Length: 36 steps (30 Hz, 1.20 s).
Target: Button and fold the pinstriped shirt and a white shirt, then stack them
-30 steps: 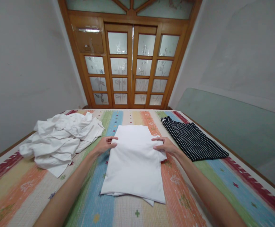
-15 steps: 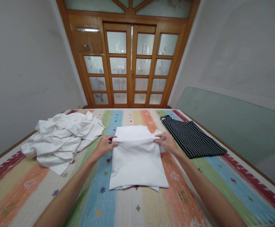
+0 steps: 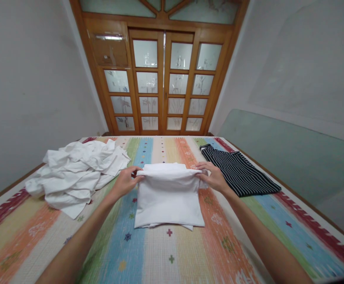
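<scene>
A white garment (image 3: pixel 169 199), partly folded into a rough rectangle, lies in front of me on a striped cloth (image 3: pixel 148 260). Its exact kind does not show. My left hand (image 3: pixel 126 181) pinches the upper left corner between thumb and fingers. At the upper right corner, my right hand (image 3: pixel 214 176) holds the fabric the same way. Between the hands the upper edge is slightly raised, and a further white layer (image 3: pixel 164 166) shows behind it. The lower edge rests on the cloth, with an under layer peeking out.
To the left lies a crumpled heap of white clothes (image 3: pixel 77 169). A folded black garment with white stripes (image 3: pixel 238 169) lies to the right. A pale green board (image 3: pixel 292 150) lines the right side. Wooden glazed doors (image 3: pixel 162 79) stand beyond the far edge.
The garment's lower edge has moved away from me and its visible front has become shorter. Both hands still grip the upper corners, the right one slightly farther right.
</scene>
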Tool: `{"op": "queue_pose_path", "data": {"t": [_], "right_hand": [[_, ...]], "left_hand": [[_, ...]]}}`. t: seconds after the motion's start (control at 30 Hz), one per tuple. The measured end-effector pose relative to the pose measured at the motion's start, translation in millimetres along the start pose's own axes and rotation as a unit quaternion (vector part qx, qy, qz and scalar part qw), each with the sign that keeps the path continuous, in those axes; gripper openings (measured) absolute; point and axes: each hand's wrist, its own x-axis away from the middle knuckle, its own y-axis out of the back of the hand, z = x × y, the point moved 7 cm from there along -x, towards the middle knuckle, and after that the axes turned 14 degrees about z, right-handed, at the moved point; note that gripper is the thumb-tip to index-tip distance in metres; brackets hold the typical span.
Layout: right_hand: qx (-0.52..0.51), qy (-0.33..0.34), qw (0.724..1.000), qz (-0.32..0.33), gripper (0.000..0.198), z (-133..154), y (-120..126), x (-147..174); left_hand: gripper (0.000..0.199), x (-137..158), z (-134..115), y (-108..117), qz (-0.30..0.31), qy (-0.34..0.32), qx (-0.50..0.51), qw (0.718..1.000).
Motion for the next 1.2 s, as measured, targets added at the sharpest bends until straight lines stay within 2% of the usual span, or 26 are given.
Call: {"op": "queue_pose_path", "data": {"t": [0.23,0.33,0.43,0.53,0.7,0.87,0.93,1.0,1.1,1.2], "right_hand": [[-0.030,0.066,0.997,-0.004,0.018,26.4,16.8,3.5],[-0.045,0.069,0.997,0.007,0.018,33.5,23.5,5.6],[-0.062,0.036,0.997,0.024,0.023,33.6,29.2,7.3],[-0.087,-0.008,0.996,0.036,0.029,29.7,33.6,9.7],[-0.142,-0.036,0.989,0.004,0.033,33.7,45.5,16.5],[-0.230,-0.074,0.970,-0.012,0.037,46.6,52.3,19.2],[-0.253,-0.098,0.963,-0.002,0.038,45.4,47.7,15.1],[-0.255,-0.118,0.959,0.019,0.039,34.9,35.4,7.2],[-0.219,-0.155,0.960,0.079,0.037,-0.5,-1.1,-6.9],[-0.142,-0.220,0.956,0.129,0.020,-46.7,-42.1,-13.6]], "left_hand": [[0.013,13.3,-29.2,16.1,-0.020,-0.073,-0.026,0.997],[0.012,19.0,-44.0,24.7,-0.041,-0.110,-0.021,0.993],[0.015,21.2,-51.9,28.4,-0.024,-0.120,0.006,0.992],[0.020,21.5,-50.3,26.3,0.022,-0.092,0.065,0.993],[0.028,30.7,-56.6,28.8,0.050,-0.083,0.182,0.979],[0.036,39.4,-65.1,42.8,0.028,-0.061,0.277,0.959],[0.039,35.4,-55.2,42.1,0.014,-0.023,0.315,0.949],[0.045,26.0,-35.0,30.2,0.018,0.028,0.347,0.937],[0.051,9.8,10.4,-7.3,0.054,0.136,0.371,0.917],[0.041,4.1,59.9,-43.9,0.064,0.269,0.346,0.897]]}}
